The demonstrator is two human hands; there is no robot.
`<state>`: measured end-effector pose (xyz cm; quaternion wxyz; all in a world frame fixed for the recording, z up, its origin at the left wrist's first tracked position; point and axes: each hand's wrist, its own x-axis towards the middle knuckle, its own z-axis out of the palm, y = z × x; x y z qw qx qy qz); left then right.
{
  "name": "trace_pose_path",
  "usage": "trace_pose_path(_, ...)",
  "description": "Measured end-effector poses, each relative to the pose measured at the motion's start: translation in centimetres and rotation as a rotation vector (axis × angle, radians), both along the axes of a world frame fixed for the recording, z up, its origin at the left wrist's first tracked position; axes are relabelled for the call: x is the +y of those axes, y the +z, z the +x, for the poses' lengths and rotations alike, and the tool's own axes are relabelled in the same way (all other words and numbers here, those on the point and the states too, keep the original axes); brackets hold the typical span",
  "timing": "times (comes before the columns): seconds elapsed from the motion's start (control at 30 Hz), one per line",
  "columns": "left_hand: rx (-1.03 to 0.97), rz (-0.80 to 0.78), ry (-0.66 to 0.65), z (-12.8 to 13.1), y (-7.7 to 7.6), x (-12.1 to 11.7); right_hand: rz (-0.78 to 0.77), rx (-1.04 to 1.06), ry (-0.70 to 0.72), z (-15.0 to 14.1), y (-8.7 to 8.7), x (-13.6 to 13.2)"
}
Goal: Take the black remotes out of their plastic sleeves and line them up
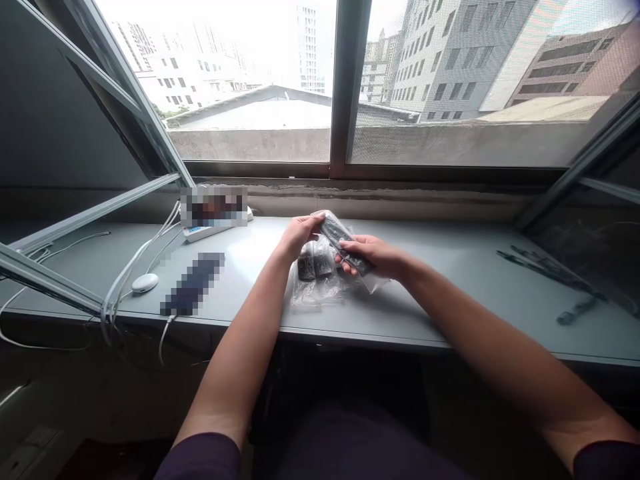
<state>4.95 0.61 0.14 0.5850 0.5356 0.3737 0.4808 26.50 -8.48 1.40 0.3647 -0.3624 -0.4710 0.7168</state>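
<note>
Between my hands, a dark oblong item in a clear plastic bag is held tilted just above the table. My left hand pinches its upper left end. My right hand grips its lower part, thumb on top and fingers curled underneath. What the dark item inside is I cannot make out. Beneath and to the left, a clear plastic bag with dark blocky pieces lies on the table, partly hidden by the held bag and my hands.
The grey table runs along the window. At left are a white power strip, a round white puck, a blurred-out dark device and white cables. Dark rods lie at right. Metal frame bars slant at left.
</note>
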Motion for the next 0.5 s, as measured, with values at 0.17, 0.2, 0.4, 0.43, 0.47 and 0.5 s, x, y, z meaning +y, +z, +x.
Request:
trace_pose_path(0.17,-0.026,0.057,0.137,-0.02,-0.33,0.46,0.015,-0.004,0.019,-0.08,-0.22,0.06)
trace_pose_path(0.2,-0.019,0.035,0.141,0.06,-0.35,0.46,0.016,-0.001,0.021,-0.09,-0.25,0.06)
trace_pose_path(0.4,0.005,-0.017,0.082,0.44,-0.42,0.3,0.007,0.022,0.01,-0.06,-0.27,0.01)
trace_pose_path(0.43,0.004,0.008,0.093,0.45,-0.48,0.37,0.002,0.015,0.018,-0.06,-0.27,0.04)
trace_pose_path(0.47,0.003,0.04,0.112,0.42,-0.55,0.45,-0.005,0.003,0.028,-0.06,-0.29,0.07)
trace_pose_path(0.5,0.002,0.073,0.134,0.39,-0.61,0.55,-0.013,-0.011,0.036,-0.06,-0.31,0.1)
